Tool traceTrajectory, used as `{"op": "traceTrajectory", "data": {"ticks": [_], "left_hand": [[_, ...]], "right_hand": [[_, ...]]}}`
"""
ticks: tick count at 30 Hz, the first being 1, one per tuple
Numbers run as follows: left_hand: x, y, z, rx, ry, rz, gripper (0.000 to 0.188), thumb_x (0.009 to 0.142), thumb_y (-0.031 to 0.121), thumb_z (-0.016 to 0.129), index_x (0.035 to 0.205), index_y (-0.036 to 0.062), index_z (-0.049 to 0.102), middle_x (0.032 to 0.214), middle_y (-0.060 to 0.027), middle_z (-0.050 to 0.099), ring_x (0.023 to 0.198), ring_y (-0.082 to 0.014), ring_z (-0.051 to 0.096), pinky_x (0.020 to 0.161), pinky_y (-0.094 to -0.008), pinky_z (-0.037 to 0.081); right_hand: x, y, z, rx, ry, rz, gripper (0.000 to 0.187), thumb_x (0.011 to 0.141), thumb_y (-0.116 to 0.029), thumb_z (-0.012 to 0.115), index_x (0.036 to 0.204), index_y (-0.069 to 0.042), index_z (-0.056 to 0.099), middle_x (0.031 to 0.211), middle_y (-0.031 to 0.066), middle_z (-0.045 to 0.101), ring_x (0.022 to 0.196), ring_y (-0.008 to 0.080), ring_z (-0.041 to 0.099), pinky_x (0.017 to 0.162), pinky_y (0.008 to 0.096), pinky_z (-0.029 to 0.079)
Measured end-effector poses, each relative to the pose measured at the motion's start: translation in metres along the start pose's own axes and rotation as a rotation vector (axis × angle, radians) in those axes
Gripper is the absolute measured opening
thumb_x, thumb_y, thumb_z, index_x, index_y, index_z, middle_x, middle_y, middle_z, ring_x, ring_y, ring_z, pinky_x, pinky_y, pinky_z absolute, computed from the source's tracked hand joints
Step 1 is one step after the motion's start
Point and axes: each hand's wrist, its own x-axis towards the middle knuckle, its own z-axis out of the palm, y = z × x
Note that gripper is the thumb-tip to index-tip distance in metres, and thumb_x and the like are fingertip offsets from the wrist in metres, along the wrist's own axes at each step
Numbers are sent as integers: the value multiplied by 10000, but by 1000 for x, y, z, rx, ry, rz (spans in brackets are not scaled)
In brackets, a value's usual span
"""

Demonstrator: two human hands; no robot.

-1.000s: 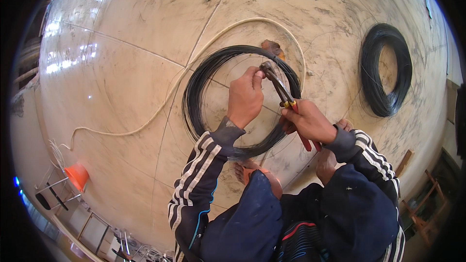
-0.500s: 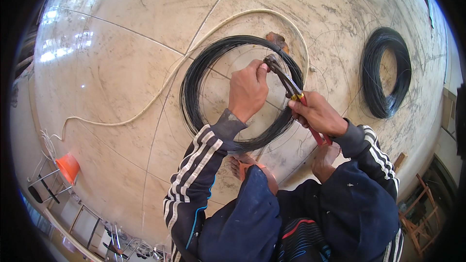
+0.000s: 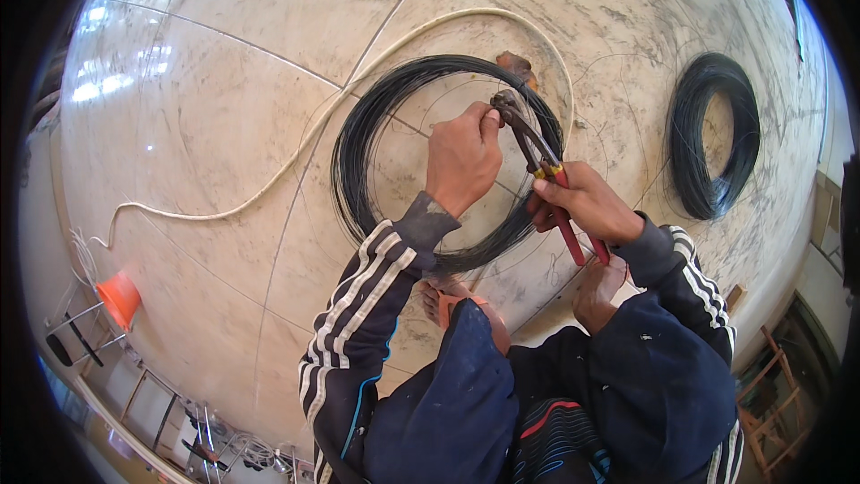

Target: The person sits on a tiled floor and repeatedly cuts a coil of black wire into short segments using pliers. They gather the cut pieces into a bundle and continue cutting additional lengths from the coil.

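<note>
My right hand (image 3: 591, 203) is wrapped around the red handles of a pair of pincers (image 3: 530, 136), whose dark jaws point up and left. The handles stand apart. Beside the jaws, my left hand (image 3: 463, 159) is closed in a pinch between thumb and fingers; whatever it grips is too small to make out. Both hands are over a coil of thin black wire (image 3: 360, 143) lying on the floor, with loose strands along its inner edge. A rust-brown lump (image 3: 515, 65) touches the coil's far side, just beyond the pincers.
A second black wire coil (image 3: 688, 139) lies at the right. A cream cable (image 3: 300, 148) curves around the far side of the nearer coil. My feet (image 3: 598, 291) are close to that coil's near edge. An orange bucket-like container (image 3: 119, 298) stands at far left, near metal-legged furniture.
The pincers' handles have spread wider apart, and my right-hand fingers have shifted on them. My left hand stays close by the jaws. The view has moved slightly.
</note>
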Motion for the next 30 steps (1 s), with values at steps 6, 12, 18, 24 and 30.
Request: {"op": "traceTrajectory", "data": {"ticks": [6,12,18,24,30], "left_hand": [[0,-5,4,0,26,18,259,951,202,512,896,-1,663,641,-187,586,573,-307,589,568,-385,433],[-1,-1,3,50,11,21,275,955,215,509,835,6,642,639,-205,583,590,-361,594,572,-420,441],[12,-14,2,189,35,146,288,952,204,517,758,7,600,628,-225,570,606,-432,579,548,-452,438],[15,-24,-3,142,41,205,285,942,201,529,742,13,605,637,-250,581,625,-449,593,585,-495,465],[6,-19,-10,41,-6,126,274,945,190,530,767,2,620,681,-239,601,649,-425,602,598,-473,463]], "right_hand": [[-2,1,0,-33,-6,-6,280,977,-186,533,904,74,608,746,100,644,645,166,645,577,305,527],[8,15,-2,-391,174,-252,163,966,-173,547,968,-21,605,649,38,565,553,121,534,485,293,418],[12,9,-7,257,-27,154,189,962,-167,549,978,19,572,622,52,512,526,138,483,508,342,393],[20,13,0,-283,143,-67,198,950,-139,555,874,43,570,605,56,506,538,146,434,530,346,385],[12,1,3,-267,110,-88,207,938,-117,556,815,49,557,591,39,484,555,124,420,534,331,383]]}}
